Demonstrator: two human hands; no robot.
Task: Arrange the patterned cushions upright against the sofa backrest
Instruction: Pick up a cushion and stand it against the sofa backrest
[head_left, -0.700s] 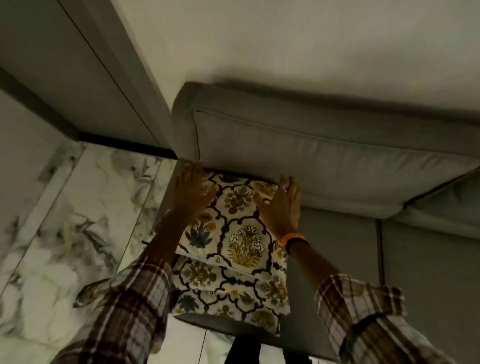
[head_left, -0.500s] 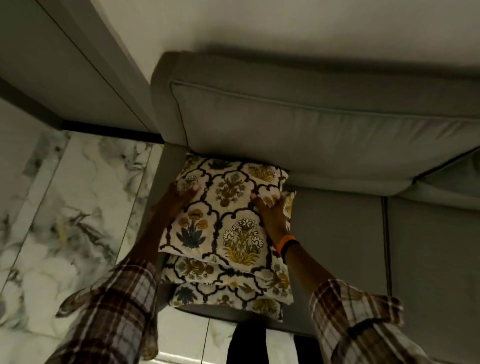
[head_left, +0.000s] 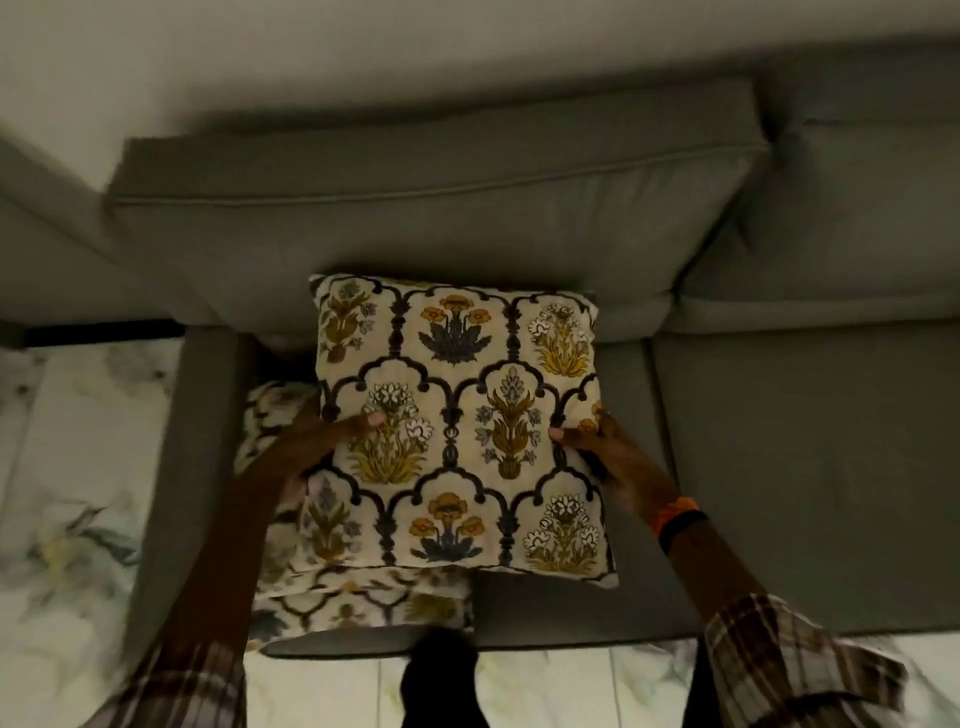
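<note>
Head view. Top cushion (head_left: 457, 421) is held at both side edges, over the left end of the sofa seat (head_left: 779, 467), its far edge close to the base of the backrest (head_left: 415, 218). Left hand (head_left: 317, 447) grips the left edge, thumb on the printed face, fingers hidden behind; grip closed on the fabric. Right hand (head_left: 608, 452) does the same on the right edge, thumb tip on the face. More patterned cushions (head_left: 363, 603) lie flat beneath and to the left, near the seat's front-left corner; count unclear.

Orientation: the cushion is roughly square, so no marked long axis. Printed face points up toward the camera; the flower motifs stand with their tops toward the backrest. It looks tilted between flat and upright, but the exact angle cannot be read from above.

Step in hand, as judged: standing this cushion against the backrest. To do it well, keep both grips level so it does not twist, set the near edge down on the seat, lean the far edge onto the backrest, face outward. Risk: base set too far forward, cushion slumps flat.
</note>
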